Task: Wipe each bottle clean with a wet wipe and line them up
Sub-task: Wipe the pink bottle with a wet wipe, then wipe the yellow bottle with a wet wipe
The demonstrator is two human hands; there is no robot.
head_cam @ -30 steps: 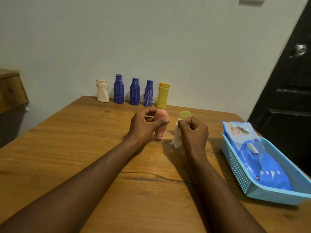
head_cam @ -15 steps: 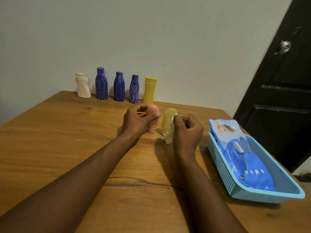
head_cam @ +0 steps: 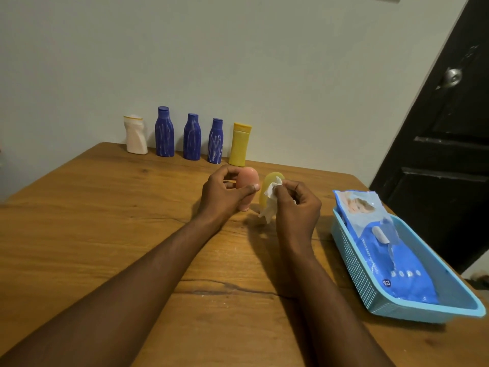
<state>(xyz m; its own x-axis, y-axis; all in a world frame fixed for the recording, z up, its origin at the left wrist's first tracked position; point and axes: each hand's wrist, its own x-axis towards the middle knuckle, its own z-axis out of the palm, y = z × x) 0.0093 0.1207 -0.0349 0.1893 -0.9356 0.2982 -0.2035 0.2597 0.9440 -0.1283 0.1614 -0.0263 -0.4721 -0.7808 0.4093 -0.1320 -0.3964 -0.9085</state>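
Bare desk (head_cam: 79, 221) wood is lying open across the left and lower middle of the frame. 5 bottles (head_cam: 192, 137) are lining the wall (head_cam: 238, 62) at upper centre, a blue basket (head_cam: 354, 260) is filling the right side, and open desk is showing between them.

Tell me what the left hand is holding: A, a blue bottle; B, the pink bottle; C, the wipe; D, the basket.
B: the left hand grips the pink bottle, while the right hand pinches the wipe.
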